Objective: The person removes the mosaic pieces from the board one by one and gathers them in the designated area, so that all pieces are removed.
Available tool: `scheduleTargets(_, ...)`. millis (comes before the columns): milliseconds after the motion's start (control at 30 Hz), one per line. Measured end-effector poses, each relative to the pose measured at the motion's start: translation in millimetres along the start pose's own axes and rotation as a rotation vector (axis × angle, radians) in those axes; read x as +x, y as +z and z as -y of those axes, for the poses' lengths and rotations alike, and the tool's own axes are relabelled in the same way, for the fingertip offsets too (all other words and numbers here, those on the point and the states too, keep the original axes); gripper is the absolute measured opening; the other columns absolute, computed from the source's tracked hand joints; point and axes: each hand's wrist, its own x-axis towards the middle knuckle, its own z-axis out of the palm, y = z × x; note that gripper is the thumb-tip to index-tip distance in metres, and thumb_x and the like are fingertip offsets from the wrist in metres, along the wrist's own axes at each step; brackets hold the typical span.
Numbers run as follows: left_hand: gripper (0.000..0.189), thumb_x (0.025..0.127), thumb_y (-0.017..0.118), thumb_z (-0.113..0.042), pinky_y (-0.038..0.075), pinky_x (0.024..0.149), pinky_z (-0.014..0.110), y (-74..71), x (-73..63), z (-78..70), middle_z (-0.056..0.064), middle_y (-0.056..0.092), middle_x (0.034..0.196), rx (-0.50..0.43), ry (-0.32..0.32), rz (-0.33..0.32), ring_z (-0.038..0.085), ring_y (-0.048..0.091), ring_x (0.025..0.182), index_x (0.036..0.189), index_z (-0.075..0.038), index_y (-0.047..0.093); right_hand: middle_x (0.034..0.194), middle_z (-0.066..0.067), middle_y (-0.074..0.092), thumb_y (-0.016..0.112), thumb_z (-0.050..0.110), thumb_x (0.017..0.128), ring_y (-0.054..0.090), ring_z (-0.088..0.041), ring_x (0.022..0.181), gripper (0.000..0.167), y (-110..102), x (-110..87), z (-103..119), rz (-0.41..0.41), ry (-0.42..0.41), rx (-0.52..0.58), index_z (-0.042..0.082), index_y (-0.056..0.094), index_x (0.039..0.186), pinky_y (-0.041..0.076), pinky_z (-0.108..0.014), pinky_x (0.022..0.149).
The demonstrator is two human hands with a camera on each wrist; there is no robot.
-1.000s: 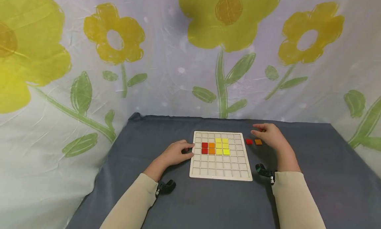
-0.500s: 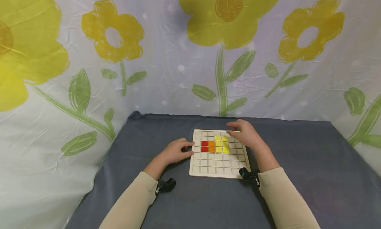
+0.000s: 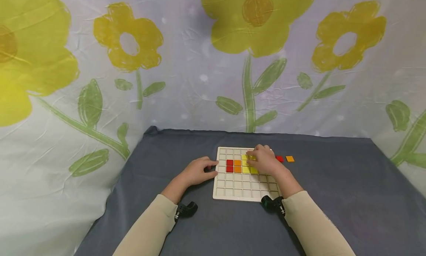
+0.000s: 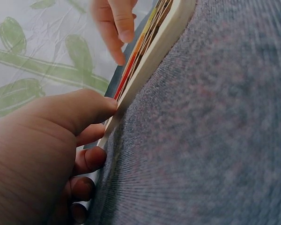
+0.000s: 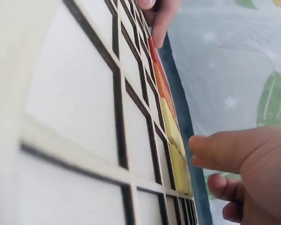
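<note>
A pale wooden grid board (image 3: pixel 233 193) lies on the cloth-covered table. Two red tiles (image 3: pixel 229 165), two orange tiles (image 3: pixel 237 166) and several yellow tiles (image 3: pixel 245 169) sit in its cells. My left hand (image 3: pixel 196 171) touches the board's left edge with thumb and forefinger spread; the left wrist view shows the thumb against the edge. Over the yellow tiles is my right hand (image 3: pixel 264 161), partly covering them, its fingertips spread and nothing visible between them. In the right wrist view its thumb (image 5: pixel 210 147) is right at the yellow tiles (image 5: pixel 178 164).
A loose red tile (image 3: pixel 279 158) and a loose orange tile (image 3: pixel 290 158) lie right of the board, the red one partly hidden by my right hand. Dark grey cloth (image 3: pixel 213 226) covers the table. A flower-print curtain (image 3: pixel 186 82) stands behind and on the left.
My right hand has moved left from above the loose tiles, across the board's upper right, and down to the yellow tiles. My left hand stays at the board's edge.
</note>
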Motion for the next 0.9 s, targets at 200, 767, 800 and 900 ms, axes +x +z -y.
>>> scheduleTargets(200,0.049,0.099,0.071,-0.034,0.036,0.067,0.031,0.5,-0.4,-0.1,-0.008,0.050,0.089,-0.001,-0.002,0.002,0.012,0.043,0.072,0.144,-0.017,0.063,0.107,-0.012,0.056,0.068,0.020,0.100,0.041,-0.029,0.090,0.037,5,-1.8,-2,-0.045,-0.034,0.012,0.002,0.069,0.133,0.031,-0.041,0.077)
scheduleTargets(767,0.048,0.099,0.071,-0.034,0.035,0.066,0.030,-4.4,-3.7,-3.6,-0.007,0.049,0.087,-0.008,0.014,-0.003,0.012,0.041,0.070,0.143,-0.015,0.063,0.100,-0.009,0.061,0.077,0.014,0.094,0.047,-0.026,0.088,0.027,13,3.2,2,-0.216,-0.004,0.014,0.004,0.077,0.119,0.038,-0.040,0.075)
scheduleTargets(800,0.048,0.099,0.070,-0.034,0.035,0.066,0.030,-5.0,-3.7,-4.2,-0.006,0.049,0.087,-0.007,0.020,-0.004,0.012,0.041,0.070,0.143,-0.015,0.064,0.099,-0.008,0.060,0.078,0.014,0.093,0.047,-0.026,0.087,0.027,13,3.3,2,-0.226,0.000,0.009,0.004,0.078,0.118,0.039,-0.040,0.075)
scheduleTargets(900,0.047,0.099,0.071,-0.032,0.034,0.066,0.030,-6.2,-3.9,-5.4,-0.006,0.049,0.086,-0.003,0.034,-0.005,0.012,0.040,0.069,0.142,-0.014,0.064,0.096,-0.006,0.059,0.078,0.015,0.093,0.047,-0.025,0.085,0.026,15,3.8,3,-0.249,0.009,-0.003,0.005,0.078,0.117,0.039,-0.039,0.075)
